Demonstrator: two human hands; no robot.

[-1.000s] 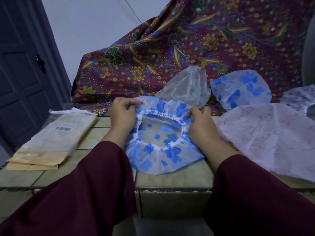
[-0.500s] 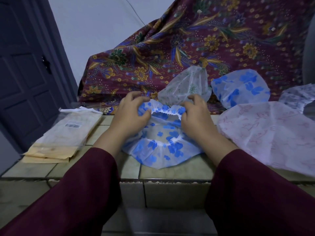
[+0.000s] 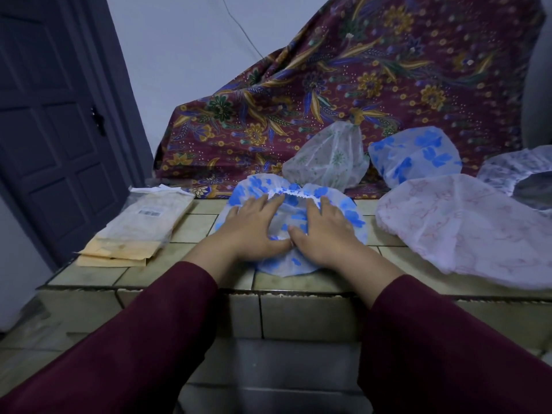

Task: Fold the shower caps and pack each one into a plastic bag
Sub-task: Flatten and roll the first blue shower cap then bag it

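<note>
Flattening the blue-flowered shower cap (image 3: 291, 231) on the tiled surface (image 3: 191, 222)

You press both palms on the cap, left hand (image 3: 254, 231) and right hand (image 3: 324, 234) side by side with fingers (image 3: 265, 204) straight and gripping nothing, likely squeezing out air before folding. The stack of plastic bags (image 3: 140, 225) waits to your left; the pink-patterned cap (image 3: 460, 225) lies just beside your right hand and crowds folding room.

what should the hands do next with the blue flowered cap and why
Probably fold one half over the other. Both the left hand and the right hand press flat on the blue flowered cap, which lies flattened on the tiled counter with its elastic rim bunched at the far edge, unfolded.
</note>
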